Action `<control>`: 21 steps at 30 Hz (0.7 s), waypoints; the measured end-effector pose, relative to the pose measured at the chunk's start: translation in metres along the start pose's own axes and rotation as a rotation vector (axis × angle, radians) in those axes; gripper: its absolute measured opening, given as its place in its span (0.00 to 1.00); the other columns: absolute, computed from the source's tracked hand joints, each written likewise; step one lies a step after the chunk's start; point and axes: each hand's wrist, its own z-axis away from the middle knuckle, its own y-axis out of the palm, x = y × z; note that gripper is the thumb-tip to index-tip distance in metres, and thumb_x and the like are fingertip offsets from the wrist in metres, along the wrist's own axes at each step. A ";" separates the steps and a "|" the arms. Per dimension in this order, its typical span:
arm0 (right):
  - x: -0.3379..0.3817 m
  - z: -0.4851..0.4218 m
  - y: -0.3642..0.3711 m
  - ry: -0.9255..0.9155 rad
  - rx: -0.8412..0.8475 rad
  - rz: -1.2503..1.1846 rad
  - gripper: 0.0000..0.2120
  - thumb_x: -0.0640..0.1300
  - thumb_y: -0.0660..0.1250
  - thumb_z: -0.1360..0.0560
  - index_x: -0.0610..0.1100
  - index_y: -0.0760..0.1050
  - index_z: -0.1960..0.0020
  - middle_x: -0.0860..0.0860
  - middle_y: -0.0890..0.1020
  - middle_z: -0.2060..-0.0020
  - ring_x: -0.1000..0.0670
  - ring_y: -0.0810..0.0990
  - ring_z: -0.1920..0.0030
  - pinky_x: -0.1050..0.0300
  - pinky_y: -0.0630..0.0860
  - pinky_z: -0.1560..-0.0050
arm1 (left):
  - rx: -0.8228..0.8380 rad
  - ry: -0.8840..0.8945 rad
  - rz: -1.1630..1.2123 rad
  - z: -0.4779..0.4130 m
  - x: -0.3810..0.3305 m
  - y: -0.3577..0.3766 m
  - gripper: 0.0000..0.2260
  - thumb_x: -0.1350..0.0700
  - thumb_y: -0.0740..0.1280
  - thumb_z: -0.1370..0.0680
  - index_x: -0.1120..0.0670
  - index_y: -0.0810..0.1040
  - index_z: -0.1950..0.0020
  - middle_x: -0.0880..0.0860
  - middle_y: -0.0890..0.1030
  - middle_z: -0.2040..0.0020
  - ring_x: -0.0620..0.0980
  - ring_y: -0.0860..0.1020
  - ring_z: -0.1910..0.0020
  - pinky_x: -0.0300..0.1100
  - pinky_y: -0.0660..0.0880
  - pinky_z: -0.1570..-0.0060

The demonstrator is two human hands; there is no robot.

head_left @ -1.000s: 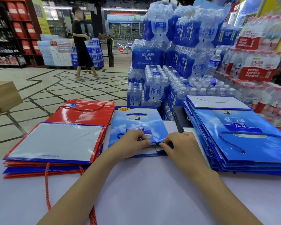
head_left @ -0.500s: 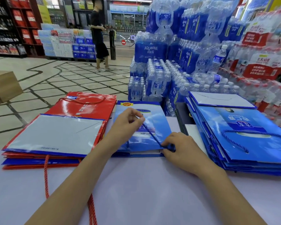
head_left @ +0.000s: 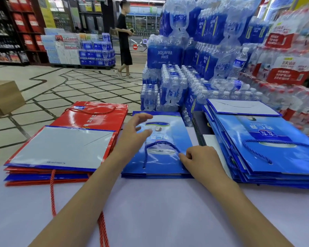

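Observation:
A flat blue paper bag (head_left: 169, 134) lies on the white table (head_left: 150, 211) in front of me, its blue rope handle (head_left: 161, 143) resting in an arch on top. My left hand (head_left: 134, 132) hovers over the bag's left side with fingers spread, holding nothing. My right hand (head_left: 202, 159) sits at the bag's near right corner, fingers curled, its fingertips pinching the right end of the rope handle.
A pile of flat red and blue bags (head_left: 61, 147) lies to the left, red cords hanging toward me. A stack of blue bags (head_left: 275, 148) lies to the right. Packs of bottled water (head_left: 173, 86) rise behind the table. A person (head_left: 124, 38) walks across the tiled floor; a cardboard box (head_left: 4, 97) stands far left.
My left hand pulled the rope handle up from the bag's near edge, then let it go and lifted off; the handle now lies flat. My right hand stayed at the corner.

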 end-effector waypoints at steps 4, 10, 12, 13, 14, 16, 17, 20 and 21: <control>0.009 0.005 0.000 0.006 -0.037 0.224 0.16 0.59 0.55 0.19 0.50 0.71 0.58 0.51 0.79 0.58 0.45 0.76 0.55 0.50 0.62 0.50 | 0.126 0.103 -0.655 0.004 0.020 0.013 0.14 0.45 0.66 0.22 0.46 0.74 0.38 0.42 0.74 0.38 0.41 0.69 0.35 0.41 0.66 0.36; 0.017 0.009 0.002 0.146 -0.016 0.357 0.23 0.63 0.50 0.19 0.48 0.73 0.41 0.49 0.80 0.46 0.45 0.75 0.44 0.47 0.63 0.41 | 0.151 -0.193 -1.084 0.005 0.045 0.020 0.28 0.35 0.55 0.22 0.50 0.64 0.29 0.56 0.65 0.29 0.56 0.56 0.26 0.61 0.53 0.28; 0.019 0.009 0.003 0.141 -0.023 0.347 0.21 0.61 0.50 0.19 0.47 0.72 0.41 0.48 0.79 0.47 0.45 0.75 0.45 0.48 0.64 0.44 | 0.112 -0.183 -1.096 0.004 0.046 0.019 0.26 0.37 0.56 0.21 0.53 0.66 0.30 0.57 0.67 0.32 0.58 0.60 0.29 0.59 0.57 0.29; 0.018 0.009 0.002 0.138 -0.028 0.316 0.20 0.61 0.51 0.19 0.47 0.71 0.41 0.48 0.79 0.47 0.45 0.75 0.45 0.49 0.64 0.45 | 0.100 -0.168 -1.083 0.004 0.046 0.019 0.25 0.38 0.57 0.21 0.54 0.67 0.31 0.58 0.68 0.33 0.59 0.62 0.30 0.56 0.59 0.30; 0.015 0.008 0.002 0.142 -0.037 0.262 0.19 0.60 0.53 0.19 0.48 0.70 0.40 0.48 0.79 0.46 0.45 0.75 0.45 0.49 0.65 0.46 | 0.090 -0.161 -1.051 0.004 0.048 0.018 0.24 0.40 0.57 0.21 0.55 0.68 0.32 0.59 0.69 0.34 0.59 0.63 0.31 0.54 0.60 0.30; 0.008 0.006 0.002 0.170 -0.089 0.077 0.19 0.60 0.59 0.21 0.48 0.71 0.38 0.49 0.80 0.46 0.45 0.74 0.44 0.49 0.67 0.45 | 0.064 -0.173 -0.973 0.005 0.048 0.018 0.23 0.42 0.58 0.20 0.57 0.68 0.33 0.61 0.68 0.34 0.59 0.63 0.31 0.50 0.60 0.30; 0.005 0.005 0.001 0.191 -0.139 -0.061 0.19 0.59 0.63 0.23 0.48 0.71 0.37 0.49 0.79 0.46 0.45 0.74 0.44 0.50 0.68 0.44 | 0.052 -0.187 -0.944 0.006 0.047 0.017 0.22 0.43 0.58 0.20 0.57 0.68 0.33 0.61 0.67 0.33 0.59 0.62 0.31 0.50 0.60 0.30; 0.005 0.001 -0.003 0.275 -0.230 -0.561 0.23 0.52 0.73 0.28 0.51 0.69 0.36 0.51 0.77 0.49 0.49 0.77 0.48 0.53 0.73 0.48 | 0.007 -0.205 -0.868 0.006 0.044 0.018 0.20 0.45 0.58 0.19 0.57 0.69 0.34 0.60 0.67 0.33 0.58 0.63 0.31 0.48 0.60 0.31; 0.007 0.000 -0.005 0.316 -0.211 -0.710 0.25 0.49 0.74 0.28 0.51 0.68 0.35 0.52 0.77 0.50 0.50 0.78 0.51 0.54 0.74 0.52 | -0.008 -0.203 -0.849 0.006 0.044 0.018 0.20 0.45 0.58 0.19 0.57 0.69 0.34 0.59 0.67 0.33 0.57 0.64 0.32 0.48 0.61 0.32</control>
